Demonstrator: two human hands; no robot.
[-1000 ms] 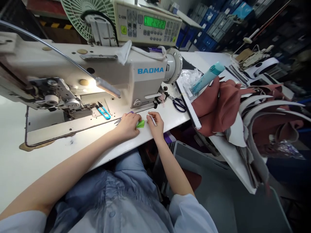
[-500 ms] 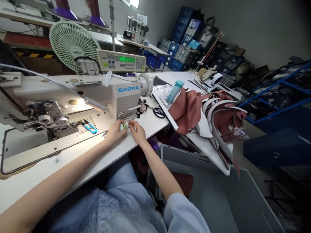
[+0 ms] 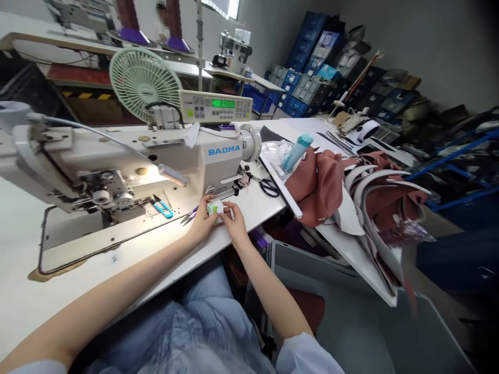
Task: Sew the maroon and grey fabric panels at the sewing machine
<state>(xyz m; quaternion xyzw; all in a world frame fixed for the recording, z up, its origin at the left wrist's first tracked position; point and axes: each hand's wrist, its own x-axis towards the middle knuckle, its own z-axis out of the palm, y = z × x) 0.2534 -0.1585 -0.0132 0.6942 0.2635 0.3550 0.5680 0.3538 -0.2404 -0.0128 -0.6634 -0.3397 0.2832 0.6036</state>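
Note:
My left hand (image 3: 203, 220) and my right hand (image 3: 234, 223) meet on the white table (image 3: 23, 291) in front of the Baoma sewing machine (image 3: 128, 156). Between them they pinch a small green and white slip (image 3: 214, 209). My right hand also has a thin silver pen-like tool (image 3: 233, 212) in its fingers. A purple-handled tool (image 3: 189, 215) lies just left of my left hand. Blue thread snips (image 3: 162, 208) rest on the machine bed, under the lamp.
Black scissors (image 3: 268, 187) lie right of the machine. A pile of reddish-brown and grey cut pieces (image 3: 351, 192) and a teal bottle (image 3: 297, 150) fill the table's right side. A green fan (image 3: 143, 79) and a control box (image 3: 216, 107) stand behind. A grey bin (image 3: 351, 311) sits below.
My hands have lifted the green slip off the table and drawn it together between them. The view has swung up and out, so more of the room shows.

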